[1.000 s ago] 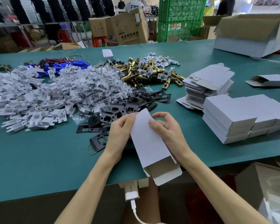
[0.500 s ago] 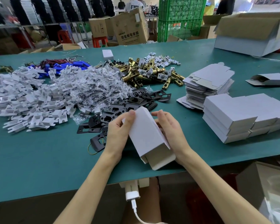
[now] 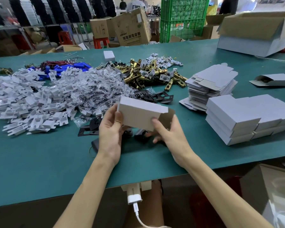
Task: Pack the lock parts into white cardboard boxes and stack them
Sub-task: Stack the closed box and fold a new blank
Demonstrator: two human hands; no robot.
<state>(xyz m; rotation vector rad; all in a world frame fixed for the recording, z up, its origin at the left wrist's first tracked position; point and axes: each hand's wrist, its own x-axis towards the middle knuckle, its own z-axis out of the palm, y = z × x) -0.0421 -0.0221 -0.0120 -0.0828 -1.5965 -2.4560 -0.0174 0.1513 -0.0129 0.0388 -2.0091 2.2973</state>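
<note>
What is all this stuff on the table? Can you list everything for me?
Table: one, green, underneath everything.
White plastic pieces: a heap, left.
Clear bagged parts: a heap, centre.
Brass latches: a pile, centre back.
Black plates: several, beyond the hands.
Blue parts: a few, back left.
Flat box blanks: one stack, white, right.
Closed boxes: stacked, white, near right.
Big carton: one, far right.
Box in hand: one, white, right end open.
Left hand, right hand: both holding the box.
</note>
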